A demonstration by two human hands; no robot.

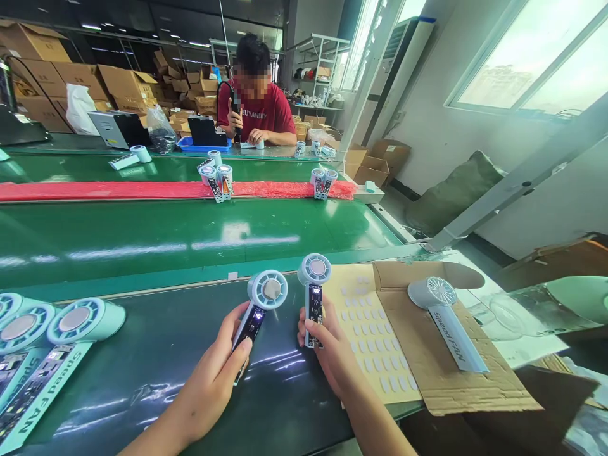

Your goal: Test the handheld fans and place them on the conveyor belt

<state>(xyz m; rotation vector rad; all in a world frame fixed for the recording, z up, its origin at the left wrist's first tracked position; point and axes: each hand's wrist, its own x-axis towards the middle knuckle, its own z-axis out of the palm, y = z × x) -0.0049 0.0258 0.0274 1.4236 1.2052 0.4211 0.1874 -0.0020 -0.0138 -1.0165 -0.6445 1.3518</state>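
Note:
My left hand (pixel 216 370) is wrapped round the handle of a light-blue handheld fan (pixel 267 291), whose exposed circuit board glows with a small light. In my right hand (pixel 332 345) is a second handheld fan (pixel 315 271), held upright, its bare board also lit. Both fan heads have a round silvery disc in the middle. They are raised side by side over the dark table, apart from each other. Just right of my right hand lies a yellowish sheet (pixel 349 304) with rows of small pale oval stickers.
Several fans (pixel 76 320) lie at the left. Another fan (pixel 458 342) marked "Speed FAN" rests on cardboard (pixel 403 304) at the right. Beyond runs a green conveyor belt (pixel 285 231) with a red strip (pixel 118 191) carrying fans. A person (pixel 259 114) works across it.

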